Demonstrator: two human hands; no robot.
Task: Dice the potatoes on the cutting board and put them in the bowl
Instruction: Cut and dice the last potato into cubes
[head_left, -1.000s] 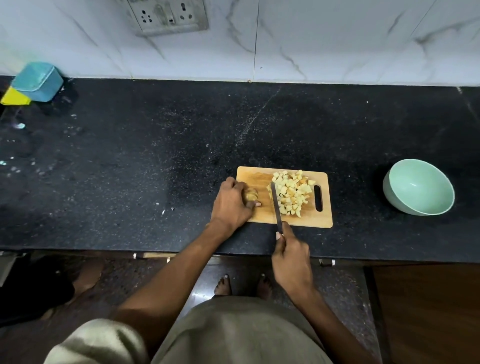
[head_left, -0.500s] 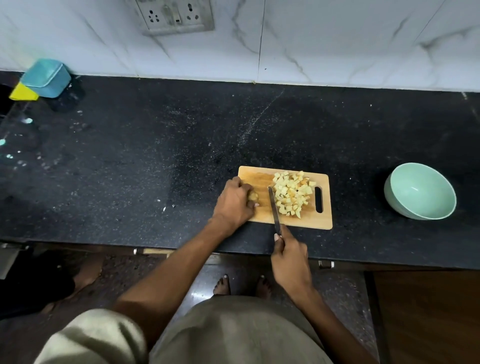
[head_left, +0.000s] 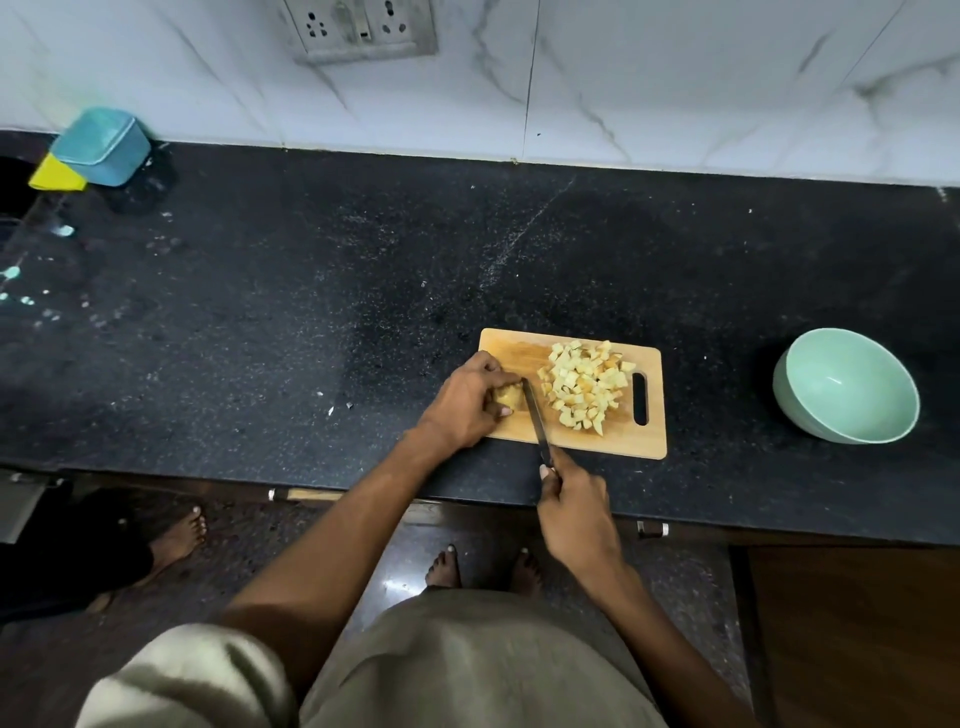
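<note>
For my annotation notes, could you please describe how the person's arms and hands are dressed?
Both forearms are bare, as are the left hand and right hand; no gloves, rings, watch or bracelets show. A short, pale beige sleeve covers the left upper arm.

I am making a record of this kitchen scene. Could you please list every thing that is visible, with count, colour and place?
cutting board: one, light wood, near front edge of counter
diced potato: one pile, pale yellow, on the board
potato piece: one, yellowish, under left hand
knife: one, dark blade, beside potato piece
bowl: one, mint green, right of board
counter: one, black speckled
blue container: one, far left by wall
socket plate: one, grey, on wall
left hand: holds potato piece
right hand: grips knife
</note>
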